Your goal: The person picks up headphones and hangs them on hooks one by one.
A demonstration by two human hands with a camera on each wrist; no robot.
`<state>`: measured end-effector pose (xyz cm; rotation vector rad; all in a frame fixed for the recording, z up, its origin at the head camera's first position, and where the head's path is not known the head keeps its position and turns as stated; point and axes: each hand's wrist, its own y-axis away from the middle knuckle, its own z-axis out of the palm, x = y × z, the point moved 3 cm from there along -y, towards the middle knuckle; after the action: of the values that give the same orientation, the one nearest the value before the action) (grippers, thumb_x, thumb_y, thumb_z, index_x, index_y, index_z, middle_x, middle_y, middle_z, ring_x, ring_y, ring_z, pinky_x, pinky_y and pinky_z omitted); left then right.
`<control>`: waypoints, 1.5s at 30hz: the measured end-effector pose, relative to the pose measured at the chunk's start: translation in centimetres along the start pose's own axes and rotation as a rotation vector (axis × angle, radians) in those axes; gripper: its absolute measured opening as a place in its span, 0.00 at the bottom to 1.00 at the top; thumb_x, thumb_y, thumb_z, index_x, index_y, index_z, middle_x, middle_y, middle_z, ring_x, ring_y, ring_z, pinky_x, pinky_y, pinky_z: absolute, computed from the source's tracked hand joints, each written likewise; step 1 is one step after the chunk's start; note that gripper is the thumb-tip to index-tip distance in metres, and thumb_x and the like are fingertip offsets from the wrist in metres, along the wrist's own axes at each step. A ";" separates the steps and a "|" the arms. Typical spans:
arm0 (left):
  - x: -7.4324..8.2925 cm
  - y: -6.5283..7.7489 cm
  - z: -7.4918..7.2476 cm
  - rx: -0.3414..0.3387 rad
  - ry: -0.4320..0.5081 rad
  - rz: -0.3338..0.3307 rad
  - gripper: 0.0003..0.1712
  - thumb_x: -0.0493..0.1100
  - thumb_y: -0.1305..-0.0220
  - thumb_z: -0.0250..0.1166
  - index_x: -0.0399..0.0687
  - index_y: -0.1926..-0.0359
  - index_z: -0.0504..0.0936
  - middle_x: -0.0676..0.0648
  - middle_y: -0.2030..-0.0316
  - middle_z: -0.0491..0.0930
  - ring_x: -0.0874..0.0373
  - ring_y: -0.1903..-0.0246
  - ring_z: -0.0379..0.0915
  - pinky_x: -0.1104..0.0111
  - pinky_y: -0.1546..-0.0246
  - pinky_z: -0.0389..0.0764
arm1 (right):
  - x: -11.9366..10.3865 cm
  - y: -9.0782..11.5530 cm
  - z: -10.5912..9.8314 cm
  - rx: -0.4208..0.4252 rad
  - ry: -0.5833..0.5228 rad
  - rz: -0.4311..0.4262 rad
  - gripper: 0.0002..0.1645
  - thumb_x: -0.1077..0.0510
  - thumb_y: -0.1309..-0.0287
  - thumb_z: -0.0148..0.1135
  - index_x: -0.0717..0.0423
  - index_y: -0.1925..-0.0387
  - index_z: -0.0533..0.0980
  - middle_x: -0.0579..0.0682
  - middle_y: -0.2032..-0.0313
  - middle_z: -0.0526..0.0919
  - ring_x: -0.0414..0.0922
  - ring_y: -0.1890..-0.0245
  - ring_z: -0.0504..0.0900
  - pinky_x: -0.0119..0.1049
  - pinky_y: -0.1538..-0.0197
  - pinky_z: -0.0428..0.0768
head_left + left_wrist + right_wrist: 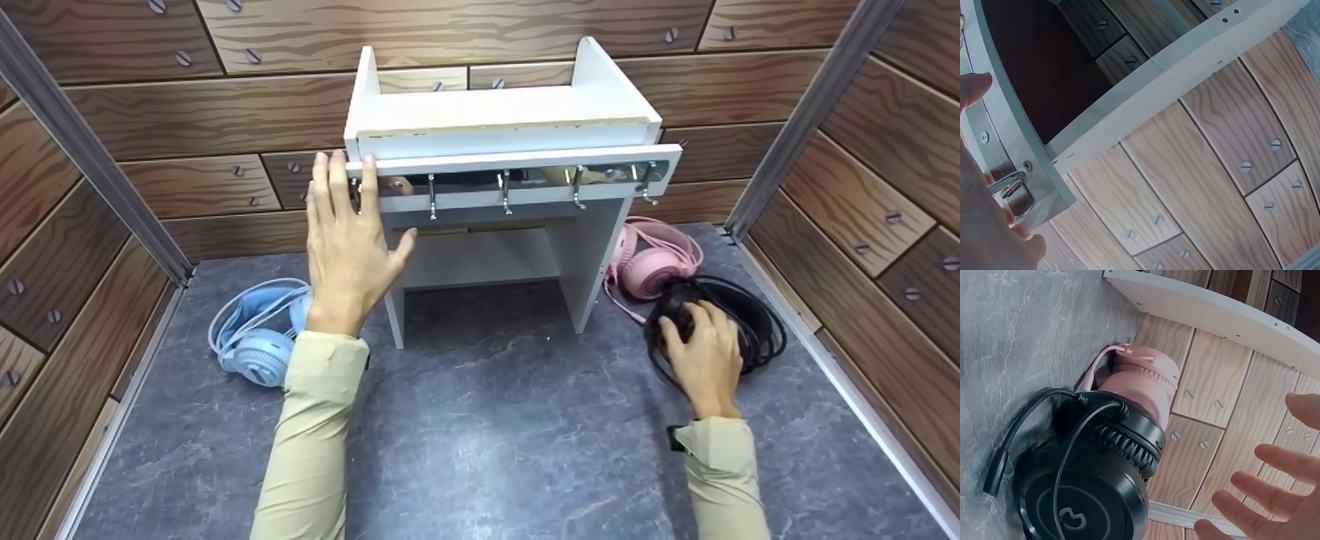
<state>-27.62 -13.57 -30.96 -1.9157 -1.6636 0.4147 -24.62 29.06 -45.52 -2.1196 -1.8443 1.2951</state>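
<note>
L hand (347, 247) is laid over the near end of a white hook rail (469, 180), fingers pretty straight, thumb out wide to the side. The rail is fixed across the front of a white shelf (502, 109), which stands upright on the gray table (480, 420); metal hooks (506, 193) run along it, off to the right of that hand. R hand (709, 356) is spread wide over the black headset (1081, 478), w/ clear space btwn fingers & cup in the wrist view (head view can't settle whether they touch). So the black one's on the table, right below R hand, its mic (996, 472) sticking out & black cable (769, 330) looped to the hand's right. Pink headset (651, 271) sits just beyond R hand, behind the black one. Blue headset (262, 354) lies left of L wrist, partly hidden by the tan sleeve (315, 405).
</note>
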 end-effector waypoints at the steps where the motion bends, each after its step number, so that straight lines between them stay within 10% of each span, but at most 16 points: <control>1: 0.0 0.0 0.0 0.003 0.001 0.000 0.55 0.62 0.38 0.66 0.42 0.21 0.51 0.29 0.24 0.43 0.35 0.23 0.34 0.50 0.24 0.41 | 0.0 0.0 0.0 0.000 0.000 0.003 0.23 0.56 0.40 0.70 0.67 0.48 0.79 0.66 0.42 0.77 0.66 0.43 0.72 0.67 0.46 0.71; 45: 0.1 0.0 -0.1 -0.016 -0.024 -0.016 0.55 0.63 0.38 0.65 0.44 0.20 0.50 0.31 0.24 0.44 0.37 0.23 0.34 0.47 0.25 0.45 | 2.1 0.0 -0.3 -0.065 0.033 0.205 0.31 0.51 0.35 0.65 0.67 0.39 0.72 0.71 0.34 0.65 0.72 0.35 0.59 0.73 0.43 0.64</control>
<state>-27.59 -13.52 -30.87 -1.9148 -1.7018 0.4212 -24.56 30.98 -46.49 -2.4031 -1.7168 1.2433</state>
